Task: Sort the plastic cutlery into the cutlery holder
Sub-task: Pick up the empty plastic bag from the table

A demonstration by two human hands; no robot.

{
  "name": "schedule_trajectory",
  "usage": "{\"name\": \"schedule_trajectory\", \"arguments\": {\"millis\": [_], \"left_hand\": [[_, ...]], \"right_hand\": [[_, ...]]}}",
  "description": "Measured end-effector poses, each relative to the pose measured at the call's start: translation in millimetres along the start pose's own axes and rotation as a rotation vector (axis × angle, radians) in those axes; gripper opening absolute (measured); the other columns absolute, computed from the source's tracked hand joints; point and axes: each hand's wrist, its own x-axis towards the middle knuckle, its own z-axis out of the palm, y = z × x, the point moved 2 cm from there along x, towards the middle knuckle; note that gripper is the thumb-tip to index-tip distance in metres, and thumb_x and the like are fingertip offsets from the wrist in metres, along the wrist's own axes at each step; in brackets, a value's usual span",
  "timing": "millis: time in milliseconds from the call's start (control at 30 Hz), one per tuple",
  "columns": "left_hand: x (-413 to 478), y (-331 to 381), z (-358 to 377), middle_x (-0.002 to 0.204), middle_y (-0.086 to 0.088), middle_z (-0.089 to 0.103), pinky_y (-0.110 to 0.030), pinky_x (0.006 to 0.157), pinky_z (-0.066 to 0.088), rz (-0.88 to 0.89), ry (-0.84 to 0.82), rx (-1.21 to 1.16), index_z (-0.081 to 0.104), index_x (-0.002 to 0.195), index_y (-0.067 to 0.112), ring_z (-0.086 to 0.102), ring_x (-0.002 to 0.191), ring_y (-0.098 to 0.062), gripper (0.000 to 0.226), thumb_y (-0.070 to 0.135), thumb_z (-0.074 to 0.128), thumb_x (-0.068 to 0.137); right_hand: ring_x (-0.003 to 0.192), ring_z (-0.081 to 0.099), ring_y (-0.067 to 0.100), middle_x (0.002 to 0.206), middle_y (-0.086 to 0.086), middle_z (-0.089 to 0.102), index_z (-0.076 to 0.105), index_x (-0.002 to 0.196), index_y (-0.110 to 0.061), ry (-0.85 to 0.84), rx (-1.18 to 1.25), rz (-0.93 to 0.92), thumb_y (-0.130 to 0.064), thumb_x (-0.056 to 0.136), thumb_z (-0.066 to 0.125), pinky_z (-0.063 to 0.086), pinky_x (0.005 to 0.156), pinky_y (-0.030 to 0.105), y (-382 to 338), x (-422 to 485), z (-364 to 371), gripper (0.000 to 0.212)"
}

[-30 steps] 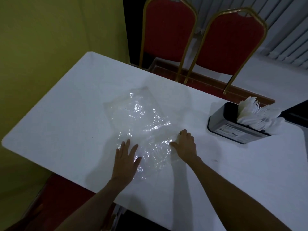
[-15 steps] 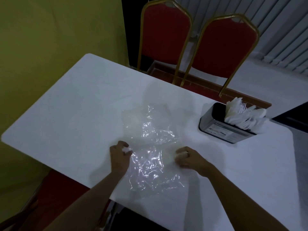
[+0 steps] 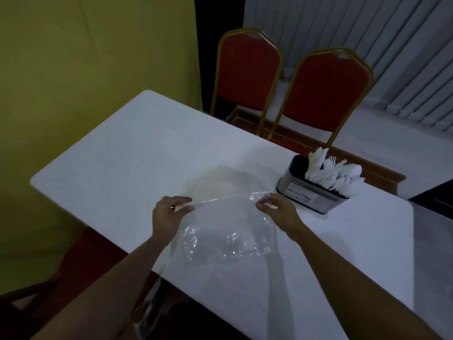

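Cutlery (image 3: 331, 171) stands sorted in the holder (image 3: 308, 192) at the worktop's (image 3: 122, 155) right; none lies loose. Left hand (image 3: 166, 214) and right hand (image 3: 277, 209) pinch the empty bag (image 3: 228, 231), fingers clamped on its top edge. Task apparently near complete.

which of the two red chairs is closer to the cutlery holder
The chair on the right of the view, standing just behind the cutlery holder; the other chair is further left, by the yellow wall.
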Motion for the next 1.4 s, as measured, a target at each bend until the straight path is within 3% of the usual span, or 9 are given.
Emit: {"name": "schedule_trajectory", "arguments": {"millis": [133, 200, 300, 467, 600, 733, 900, 1167, 1400], "left_hand": [[-10.0, 27.4, -4.6, 0.119, 0.013, 0.055, -0.024, 0.100, 0.035, 0.017, 0.033, -0.028, 0.075, 0.090, 0.020, 0.045, 0.120, -0.007, 0.018, 0.032, 0.076, 0.077], [-16.9, 49.5, -5.3, 0.102, 0.006, 0.068, -0.022, 0.092, 0.041, 0.003, -0.015, -0.194, 0.073, 0.090, 0.013, 0.059, 0.105, -0.005, 0.020, 0.031, 0.072, 0.082], [-20.5, 81.6, -1.4, 0.081, -0.003, 0.069, -0.021, 0.078, 0.048, -0.031, -0.022, -0.420, 0.068, 0.085, 0.013, 0.067, 0.076, 0.000, 0.013, 0.026, 0.067, 0.087], [-5.7, 104.5, 9.8, 0.089, 0.000, 0.064, -0.026, 0.078, 0.054, -0.172, -0.174, -0.582, 0.061, 0.105, 0.013, 0.065, 0.081, -0.013, 0.024, 0.030, 0.064, 0.089], [-1.7, 101.0, 19.3, 0.112, -0.002, 0.068, -0.030, 0.084, 0.048, -0.251, -0.545, -0.346, 0.057, 0.114, 0.015, 0.064, 0.100, -0.016, 0.051, 0.030, 0.081, 0.072], [-1.8, 111.6, 38.6, 0.100, -0.010, 0.068, -0.031, 0.068, 0.051, -0.224, -0.611, -0.404, 0.051, 0.102, 0.015, 0.071, 0.083, -0.021, 0.031, 0.007, 0.072, 0.080], [-6.5, 130.0, 75.8, 0.097, -0.013, 0.067, -0.028, 0.074, 0.054, -0.178, -0.760, -0.396, 0.048, 0.101, 0.013, 0.069, 0.079, -0.021, 0.031, 0.001, 0.068, 0.082], [-70.8, 152.2, 196.9, 0.117, -0.004, 0.059, -0.038, 0.094, 0.046, -0.095, -1.082, -0.135, 0.051, 0.113, 0.017, 0.058, 0.107, -0.022, 0.037, 0.017, 0.072, 0.082], [-171.1, 169.3, 301.3, 0.153, -0.004, 0.031, -0.037, 0.109, 0.034, 0.011, -1.320, 0.116, 0.023, 0.149, 0.012, 0.037, 0.135, -0.022, 0.068, 0.020, 0.059, 0.092]], "right_hand": [[0.144, 0.019, 0.008, 0.158, -0.010, 0.020, 0.070, 0.089, -0.019, -0.010, 0.010, -0.133, -0.024, 0.085, 0.071, 0.026, 0.111, 0.036, -18.9, -6.1, -22.2, 0.007], [0.143, 0.027, 0.013, 0.156, -0.008, 0.031, 0.069, 0.089, -0.024, -0.049, 0.039, -0.156, -0.033, 0.085, 0.070, 0.024, 0.116, 0.042, -30.3, -10.5, -31.0, 0.009], [0.115, 0.058, 0.017, 0.116, -0.002, 0.066, 0.068, 0.097, -0.027, -0.029, 0.156, -0.165, -0.038, 0.086, 0.068, 0.041, 0.107, 0.052, -47.1, -17.6, -41.7, 0.016], [0.110, 0.058, 0.032, 0.118, 0.012, 0.054, 0.052, 0.120, -0.033, -0.090, 0.270, -0.123, -0.009, 0.084, 0.072, 0.057, 0.086, 0.047, -58.6, -32.3, -56.6, 0.047], [0.098, 0.063, 0.023, 0.124, 0.016, 0.054, 0.036, 0.127, -0.022, 0.128, 0.390, -0.064, -0.002, 0.081, 0.073, 0.059, 0.066, 0.026, -59.5, -40.4, -69.6, 0.063], [0.114, 0.056, 0.024, 0.130, 0.006, 0.048, 0.029, 0.139, -0.021, 0.247, 0.397, 0.096, -0.026, 0.071, 0.083, 0.055, 0.091, 0.040, -46.5, -50.0, -82.2, 0.087], [0.102, 0.068, 0.028, 0.119, 0.012, 0.065, 0.056, 0.119, -0.016, 0.176, 0.436, 0.086, -0.012, 0.082, 0.074, 0.058, 0.085, 0.044, -31.2, -82.6, -103.1, 0.042], [0.084, 0.074, 0.029, 0.096, 0.016, 0.074, 0.065, 0.106, -0.012, 0.666, 0.446, 0.096, -0.011, 0.081, 0.076, 0.061, 0.074, 0.040, 18.4, -195.1, -169.0, 0.027], [0.081, 0.070, 0.027, 0.094, 0.015, 0.074, 0.071, 0.103, -0.013, 0.983, 0.312, 0.167, -0.006, 0.081, 0.075, 0.059, 0.070, 0.039, 81.3, -299.6, -241.5, 0.023]]}}
